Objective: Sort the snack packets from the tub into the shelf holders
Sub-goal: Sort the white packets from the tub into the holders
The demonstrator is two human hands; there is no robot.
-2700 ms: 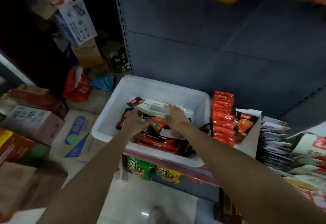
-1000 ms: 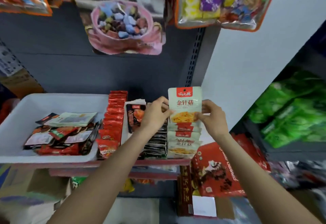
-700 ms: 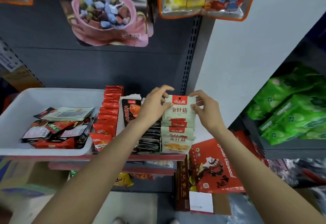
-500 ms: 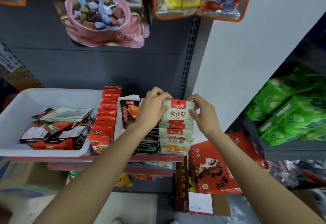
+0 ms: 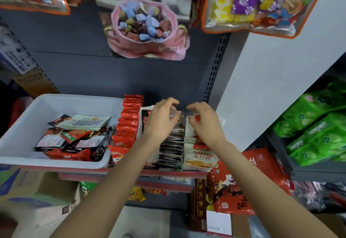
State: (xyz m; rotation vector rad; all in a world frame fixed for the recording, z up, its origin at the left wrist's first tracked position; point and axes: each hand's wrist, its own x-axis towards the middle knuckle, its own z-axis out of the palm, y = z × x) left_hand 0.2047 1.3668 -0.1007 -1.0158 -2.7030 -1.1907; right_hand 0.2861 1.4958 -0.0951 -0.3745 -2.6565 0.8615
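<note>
A white tub (image 5: pixel 74 97) sits on the left of the shelf with several red, black and pale snack packets (image 5: pixel 74 140) in it. To its right stand rows of packets: red ones (image 5: pixel 129 123), dark ones (image 5: pixel 171 149) and white mushroom packets (image 5: pixel 200 157). At the back of the white row, only the red top of one white packet (image 5: pixel 197 119) shows. My left hand (image 5: pixel 161 119) and my right hand (image 5: pixel 206 123) curl their fingers round its upper corners, and the hands hide the rest of it.
Candy bags (image 5: pixel 148 29) (image 5: pixel 252 3) hang above the shelf. Green bags (image 5: pixel 318 131) fill the right-hand rack. A large red bag (image 5: pixel 243 181) leans below the red shelf edge (image 5: pixel 168 172). Cardboard boxes (image 5: pixel 28 191) stand on the floor at lower left.
Both hands lifted a white packet from the tub, carried it right and lowered it behind the white row. It has sunk until only its top shows.
</note>
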